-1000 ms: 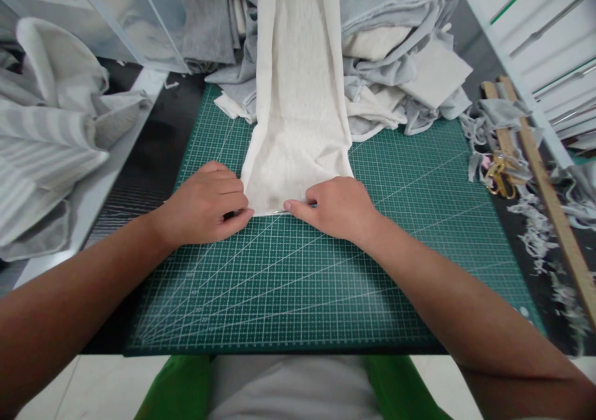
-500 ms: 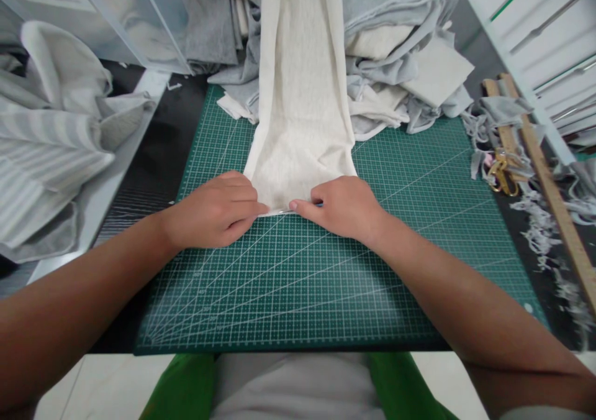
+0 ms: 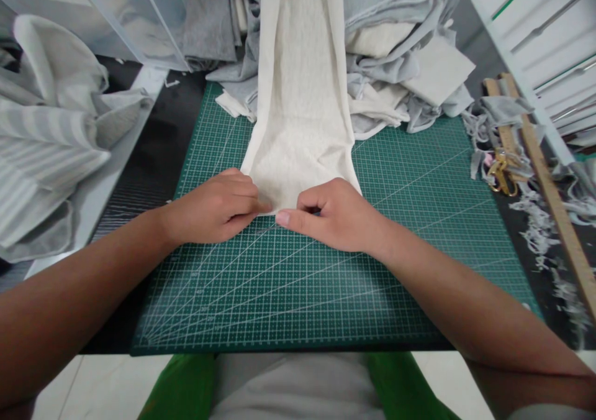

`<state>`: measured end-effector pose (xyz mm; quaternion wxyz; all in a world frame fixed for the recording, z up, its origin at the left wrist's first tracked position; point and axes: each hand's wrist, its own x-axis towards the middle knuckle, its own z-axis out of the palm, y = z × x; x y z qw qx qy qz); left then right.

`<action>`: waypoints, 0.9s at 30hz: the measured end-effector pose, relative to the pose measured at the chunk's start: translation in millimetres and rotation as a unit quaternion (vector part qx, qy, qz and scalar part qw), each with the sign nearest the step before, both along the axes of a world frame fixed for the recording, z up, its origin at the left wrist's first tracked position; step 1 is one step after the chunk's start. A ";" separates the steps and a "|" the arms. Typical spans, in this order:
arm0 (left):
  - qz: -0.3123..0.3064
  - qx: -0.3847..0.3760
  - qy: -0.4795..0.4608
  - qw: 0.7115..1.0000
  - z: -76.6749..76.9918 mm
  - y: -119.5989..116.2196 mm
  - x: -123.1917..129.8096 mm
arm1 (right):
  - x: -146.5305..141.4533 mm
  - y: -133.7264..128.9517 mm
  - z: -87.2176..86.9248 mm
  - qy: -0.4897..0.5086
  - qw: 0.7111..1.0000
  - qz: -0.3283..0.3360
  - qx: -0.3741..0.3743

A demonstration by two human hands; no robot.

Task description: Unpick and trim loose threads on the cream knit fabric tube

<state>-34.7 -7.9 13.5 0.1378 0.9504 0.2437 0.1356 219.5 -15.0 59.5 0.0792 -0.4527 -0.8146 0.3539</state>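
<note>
While pinching the near edge of the cream cloth (image 3: 305,109) with the left grip (image 3: 216,209), almost closed, also curls the right grip (image 3: 335,215) over the near right part, thumb stretched towards the left fingertips; cannot tell for sure of any hold there, nor name a faint thin line beside the thumb. Seems partway through work on that short near edge, judging by both grips together at it, with the end not yet let go; cannot read how much is finished or left. Farther out, has the cloth laid lengthwise over the green cutting mat (image 3: 288,296), up between heaps of grey cloth (image 3: 209,25) on the dark counter (image 3: 146,134), with gold scissors (image 3: 500,173) and a wooden strip (image 3: 554,202) untouched off to the right. Compared with half a second ago, has shifted the right thumb leftwards and slightly nearer the body, closer to the left fingertips; no longer clearly shows the thin shiny thing along the edge.
</note>
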 end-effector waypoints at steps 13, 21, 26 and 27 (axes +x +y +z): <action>0.030 0.003 -0.011 0.999 0.2 1.0 -1.8 | 4.5 15.6 -16.4 -0.127 0.988 -0.040 0.079; 0.026 -0.020 0.018 0.999 1.6 3.0 -3.1 | 7.4 18.1 -16.3 -0.133 0.987 -0.035 0.081; 0.025 -0.015 0.020 0.999 1.9 2.8 -3.0 | 5.9 18.1 -16.8 -0.153 0.984 -0.027 0.088; 0.024 -0.012 0.019 0.999 1.7 2.8 -3.0 | 5.7 18.0 -17.0 -0.155 0.984 -0.025 0.089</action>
